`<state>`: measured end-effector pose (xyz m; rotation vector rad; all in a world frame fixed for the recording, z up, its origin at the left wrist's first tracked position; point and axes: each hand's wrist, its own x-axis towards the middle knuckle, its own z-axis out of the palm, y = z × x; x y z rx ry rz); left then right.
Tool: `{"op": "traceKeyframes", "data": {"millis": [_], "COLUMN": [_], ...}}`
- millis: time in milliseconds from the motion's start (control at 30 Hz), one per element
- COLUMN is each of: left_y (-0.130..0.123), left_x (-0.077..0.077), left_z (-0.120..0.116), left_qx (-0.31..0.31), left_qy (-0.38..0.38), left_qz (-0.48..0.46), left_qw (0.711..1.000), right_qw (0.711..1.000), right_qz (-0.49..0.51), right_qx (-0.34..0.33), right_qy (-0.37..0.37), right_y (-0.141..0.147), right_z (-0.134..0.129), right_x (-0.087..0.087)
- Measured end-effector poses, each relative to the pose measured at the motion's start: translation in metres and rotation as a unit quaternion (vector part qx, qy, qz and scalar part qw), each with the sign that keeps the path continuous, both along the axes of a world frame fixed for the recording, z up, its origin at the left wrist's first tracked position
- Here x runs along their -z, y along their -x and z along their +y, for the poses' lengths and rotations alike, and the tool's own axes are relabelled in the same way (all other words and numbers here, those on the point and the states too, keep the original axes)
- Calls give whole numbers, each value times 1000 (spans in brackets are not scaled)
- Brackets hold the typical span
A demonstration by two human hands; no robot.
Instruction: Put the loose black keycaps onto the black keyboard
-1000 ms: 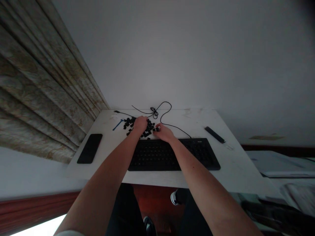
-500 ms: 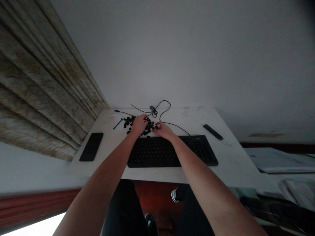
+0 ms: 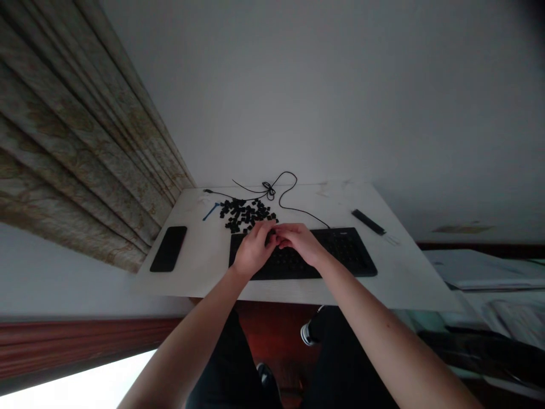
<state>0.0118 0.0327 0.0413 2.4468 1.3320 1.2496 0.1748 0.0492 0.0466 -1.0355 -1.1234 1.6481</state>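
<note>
We hold our left hand and right hand together over the keyboard, fingers curled and narrow; we cannot tell whether they pinch anything, since they hide what lies between. The loose keycaps spread across the tabletop at eleven o'clock from our hands. A weak pinch could drop a small piece into that dark heap, we judge, and snagging the cable at one o'clock could drag the keyboard askew.

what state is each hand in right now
Left hand: fingers curled over the keyboard; can't tell if holding anything.
Right hand: fingers curled beside the left's; can't tell either.
</note>
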Motion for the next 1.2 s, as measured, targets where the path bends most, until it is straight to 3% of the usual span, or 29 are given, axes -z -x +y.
{"op": "traceKeyframes", "data": {"millis": [467,733,900,1067,1200], "left_y": [-11,-22,-30,-20,-8], "left_x": [18,28,33,41,51], "left_z": [-22,-29,-32,-38,-44], "left_qx": [18,24,33,4,-9], "left_qy": [-31,5,25,33,36], "left_qz": [-66,-51,-39,84,146], "left_qw": [997,998,998,996,989], "right_qw": [997,999,993,956,907], "right_qz": [58,-35,-108,-273,-412], "right_qx": [-17,0,38,95,64], "right_qy": [45,25,-41,-48,-52], "right_y": [-20,-28,-33,-85,-139], "right_z": [-33,-37,-39,-20,9], "right_x": [3,1,15,28,19]}}
